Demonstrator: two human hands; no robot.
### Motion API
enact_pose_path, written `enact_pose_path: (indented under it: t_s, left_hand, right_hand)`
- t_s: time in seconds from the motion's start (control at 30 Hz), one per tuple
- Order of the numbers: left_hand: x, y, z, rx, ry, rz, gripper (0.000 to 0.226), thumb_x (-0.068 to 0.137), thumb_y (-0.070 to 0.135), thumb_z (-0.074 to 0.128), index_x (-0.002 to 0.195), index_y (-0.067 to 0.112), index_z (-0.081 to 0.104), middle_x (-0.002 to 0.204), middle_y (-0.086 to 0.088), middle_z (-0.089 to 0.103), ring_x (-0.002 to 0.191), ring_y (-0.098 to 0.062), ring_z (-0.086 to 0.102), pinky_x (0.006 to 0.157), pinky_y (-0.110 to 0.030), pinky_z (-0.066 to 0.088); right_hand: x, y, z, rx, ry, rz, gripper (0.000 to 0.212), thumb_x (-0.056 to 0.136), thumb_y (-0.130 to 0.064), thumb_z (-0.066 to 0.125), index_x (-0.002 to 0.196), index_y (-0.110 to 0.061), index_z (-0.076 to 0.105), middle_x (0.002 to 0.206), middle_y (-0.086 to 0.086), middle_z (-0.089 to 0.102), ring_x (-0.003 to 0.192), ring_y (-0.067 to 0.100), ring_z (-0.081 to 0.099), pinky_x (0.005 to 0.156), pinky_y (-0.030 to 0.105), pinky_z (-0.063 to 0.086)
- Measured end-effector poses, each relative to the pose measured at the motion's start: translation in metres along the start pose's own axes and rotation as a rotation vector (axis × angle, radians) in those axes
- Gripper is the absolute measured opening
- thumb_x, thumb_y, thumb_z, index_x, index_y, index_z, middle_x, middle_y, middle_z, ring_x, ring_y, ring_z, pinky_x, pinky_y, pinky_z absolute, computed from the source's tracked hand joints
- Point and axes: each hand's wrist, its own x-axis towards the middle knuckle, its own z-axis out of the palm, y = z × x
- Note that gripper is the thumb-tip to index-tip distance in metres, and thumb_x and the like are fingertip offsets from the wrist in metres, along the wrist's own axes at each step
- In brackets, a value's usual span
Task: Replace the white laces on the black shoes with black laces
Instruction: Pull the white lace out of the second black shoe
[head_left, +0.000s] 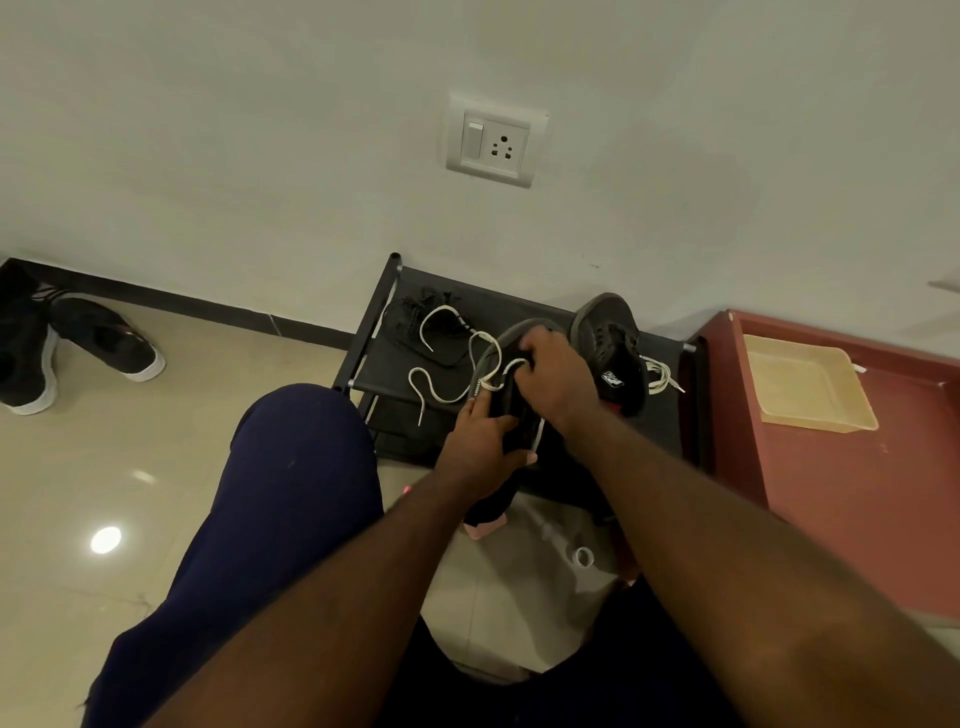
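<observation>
Gripping black shoe (514, 410), white lace (487, 338) trailing

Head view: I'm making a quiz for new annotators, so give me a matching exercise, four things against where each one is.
Things:
1 black laces
2 beige tray
3 white-soled pair
4 nearer shoe

Places:
a gripped by the left hand, while the right hand pinches its white lace
b on the floor, far left
c on the red cabinet
d on the black rack, far left corner

Pairs: 1-d; 2-c; 3-b; 4-a
</observation>
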Motion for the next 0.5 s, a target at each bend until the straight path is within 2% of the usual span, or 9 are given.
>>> enact_pose_path:
  t_s: [0.07,0.17,0.23,0.3,0.37,0.4,0.43,0.5]
  left_hand:
    - [-0.001,0.001,0.000,-0.012,-0.007,-0.010,0.058,0.082,0.049,0.070,0.133,0.022,0.059,0.163,-0.006,0.009,0.147,-0.035,0.014,0.115,-0.052,0.030]
    - [-0.002,0.002,-0.001,-0.008,0.004,0.004,0.057,0.083,0.049,0.070,0.132,0.021,0.060,0.163,-0.006,0.008,0.147,-0.035,0.014,0.116,-0.050,0.029]
    - [-0.003,0.002,-0.002,-0.011,0.008,0.001,0.054,0.086,0.047,0.068,0.131,0.018,0.061,0.163,-0.012,0.006,0.147,-0.036,0.013,0.117,-0.046,0.027]
    - [-0.003,0.003,-0.003,-0.017,0.005,-0.014,0.052,0.088,0.047,0.065,0.131,0.019,0.060,0.163,-0.015,0.005,0.148,-0.036,0.012,0.118,-0.046,0.026]
    - [-0.002,0.005,-0.003,-0.016,0.004,-0.016,0.049,0.089,0.048,0.062,0.129,0.021,0.062,0.163,-0.012,0.008,0.147,-0.037,0.014,0.116,-0.049,0.029]
    - [-0.003,0.005,-0.003,-0.016,-0.001,-0.017,0.048,0.089,0.048,0.062,0.129,0.022,0.062,0.162,-0.011,0.008,0.147,-0.037,0.014,0.115,-0.050,0.030]
    - [-0.003,0.006,-0.003,-0.016,-0.005,-0.020,0.047,0.089,0.047,0.062,0.128,0.022,0.062,0.163,-0.010,0.008,0.147,-0.036,0.013,0.115,-0.050,0.029]
    - [-0.004,0.008,-0.004,-0.018,-0.007,-0.030,0.046,0.089,0.046,0.063,0.129,0.021,0.062,0.163,-0.011,0.007,0.147,-0.035,0.012,0.117,-0.048,0.028]
  right_hand:
    - [0.000,-0.004,-0.003,-0.235,-0.114,-0.211,0.031,0.095,-0.018,0.052,0.126,-0.019,0.056,0.123,0.006,0.054,0.111,0.024,0.053,0.086,0.038,0.048]
    - [0.004,-0.008,-0.008,-0.366,-0.154,-0.277,0.021,0.101,-0.019,0.046,0.117,-0.013,0.058,0.116,0.009,0.057,0.106,0.025,0.054,0.080,0.038,0.045]
    - [0.005,-0.008,-0.008,-0.213,-0.079,-0.173,0.016,0.102,-0.019,0.043,0.104,-0.011,0.057,0.102,0.011,0.063,0.090,0.025,0.057,0.073,0.037,0.042]
    - [0.009,-0.003,-0.010,0.078,0.068,0.061,0.014,0.101,-0.017,0.046,0.097,-0.010,0.057,0.091,0.009,0.066,0.080,0.024,0.061,0.068,0.034,0.045]
    - [0.009,0.003,-0.013,0.328,0.114,0.265,0.011,0.097,-0.008,0.049,0.098,-0.011,0.059,0.092,0.009,0.066,0.074,0.016,0.062,0.060,0.026,0.046]
    - [0.007,0.003,-0.015,0.346,0.079,0.274,0.015,0.094,-0.003,0.049,0.103,-0.012,0.058,0.096,0.010,0.066,0.076,0.017,0.063,0.061,0.026,0.049]
    - [0.006,0.003,-0.017,0.278,0.023,0.208,0.023,0.091,-0.001,0.050,0.109,-0.013,0.057,0.101,0.011,0.065,0.083,0.022,0.064,0.067,0.031,0.052]
    - [0.005,0.000,-0.019,-0.010,-0.129,-0.049,0.038,0.089,-0.004,0.052,0.125,-0.017,0.054,0.114,0.012,0.063,0.101,0.029,0.061,0.083,0.040,0.053]
